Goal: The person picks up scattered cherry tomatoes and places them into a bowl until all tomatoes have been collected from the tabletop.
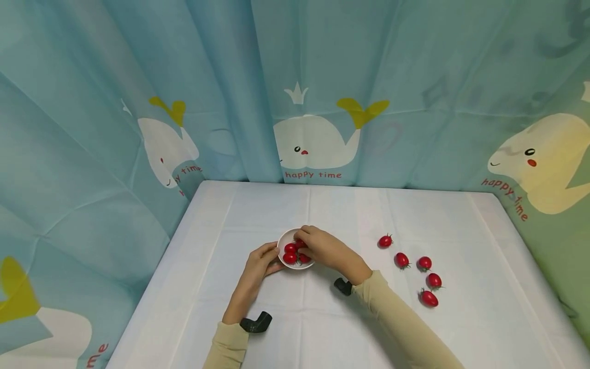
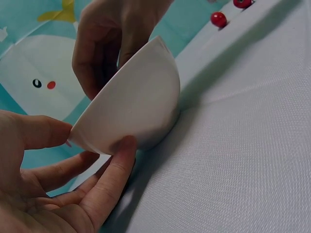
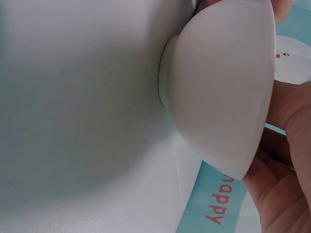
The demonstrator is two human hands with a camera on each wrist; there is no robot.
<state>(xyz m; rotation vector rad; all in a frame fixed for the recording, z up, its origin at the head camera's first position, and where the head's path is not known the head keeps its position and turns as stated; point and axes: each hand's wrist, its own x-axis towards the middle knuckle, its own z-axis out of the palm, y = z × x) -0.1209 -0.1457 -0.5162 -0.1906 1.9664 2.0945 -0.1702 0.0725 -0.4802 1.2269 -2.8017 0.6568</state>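
A small white bowl (image 1: 282,259) sits on the white-covered table and holds several red cherry tomatoes (image 1: 290,258). My left hand (image 1: 256,265) grips its left side, thumb at the rim and fingers against the outer wall, as the left wrist view shows. My right hand (image 1: 324,248) reaches over the bowl's right rim with curled fingers. Between its thumb and fingers is a red cherry tomato (image 1: 300,244), partly covered by them. In the right wrist view the bowl's wall (image 3: 223,92) hides the fingertips and the contents.
Several loose cherry tomatoes (image 1: 402,260) with green stems lie on the right part of the table (image 1: 341,328). A blue curtain (image 1: 221,77) printed with whales hangs behind the table's far edge and along its left side. Each wrist carries a black band piece (image 1: 256,323).
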